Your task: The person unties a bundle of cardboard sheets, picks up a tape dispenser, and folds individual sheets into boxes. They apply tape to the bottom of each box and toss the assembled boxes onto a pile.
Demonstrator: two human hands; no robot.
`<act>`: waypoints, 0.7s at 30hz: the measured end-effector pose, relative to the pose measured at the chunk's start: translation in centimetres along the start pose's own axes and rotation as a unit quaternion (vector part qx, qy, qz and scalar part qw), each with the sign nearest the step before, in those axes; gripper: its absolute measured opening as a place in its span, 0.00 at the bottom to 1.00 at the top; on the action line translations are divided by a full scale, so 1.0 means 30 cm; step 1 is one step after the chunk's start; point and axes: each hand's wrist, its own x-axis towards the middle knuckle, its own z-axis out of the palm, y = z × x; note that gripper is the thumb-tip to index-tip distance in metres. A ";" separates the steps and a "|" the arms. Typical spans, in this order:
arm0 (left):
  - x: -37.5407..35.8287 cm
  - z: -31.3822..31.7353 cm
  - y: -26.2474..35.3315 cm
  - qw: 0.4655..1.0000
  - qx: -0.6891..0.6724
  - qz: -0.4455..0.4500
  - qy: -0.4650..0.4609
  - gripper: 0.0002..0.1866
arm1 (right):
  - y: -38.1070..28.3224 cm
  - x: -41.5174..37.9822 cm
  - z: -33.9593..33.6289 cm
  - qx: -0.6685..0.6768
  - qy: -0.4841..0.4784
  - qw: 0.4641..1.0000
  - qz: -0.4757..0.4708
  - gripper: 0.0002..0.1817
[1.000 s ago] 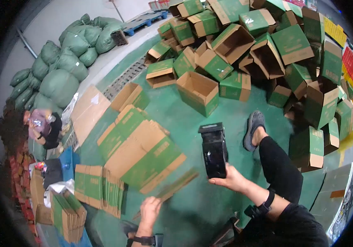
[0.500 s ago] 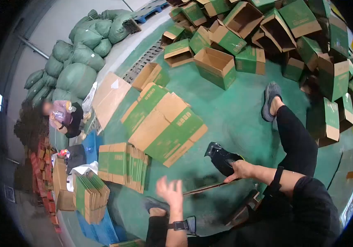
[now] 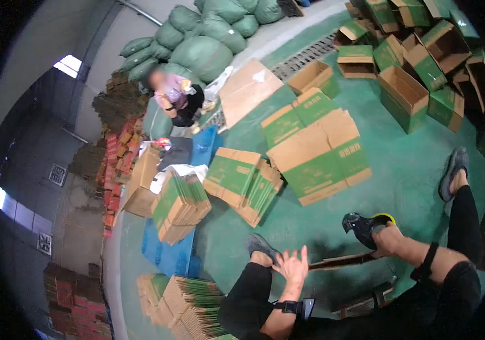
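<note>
My right hand (image 3: 388, 240) is wrapped around a black tape dispenser (image 3: 360, 229), with a yellow ring showing behind it. My left hand (image 3: 292, 267) is held up with its fingers spread, empty, over my lap. Between the hands, a piece of brown cardboard (image 3: 341, 262) appears nearly edge-on, its right end close under my right hand. Ahead of my hands lies a flattened green and brown carton (image 3: 321, 158) on the floor.
Folded cartons stand in stacks (image 3: 242, 180) to the left, some on a blue pallet (image 3: 163, 249). Opened boxes (image 3: 404, 99) pile up at the right. A person (image 3: 174, 97) sits near green sacks (image 3: 203, 54) at the back.
The view has swung left, so the surroundings sit further right in the frame. My left hand stays open with its fingers spread, and my right hand keeps hold of the tape dispenser.
</note>
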 end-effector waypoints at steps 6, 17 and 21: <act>0.082 0.010 -0.053 0.899 -0.223 0.117 -0.357 0.34 | -0.030 0.009 -0.009 0.177 0.279 0.934 0.138 0.24; 0.223 0.293 0.148 0.974 0.126 0.120 -0.144 0.33 | -0.086 0.203 0.000 0.202 0.559 0.801 0.069 0.23; 0.210 0.314 0.224 0.923 0.358 0.097 -0.104 0.34 | -0.068 0.094 -0.015 0.218 0.526 0.818 -0.079 0.22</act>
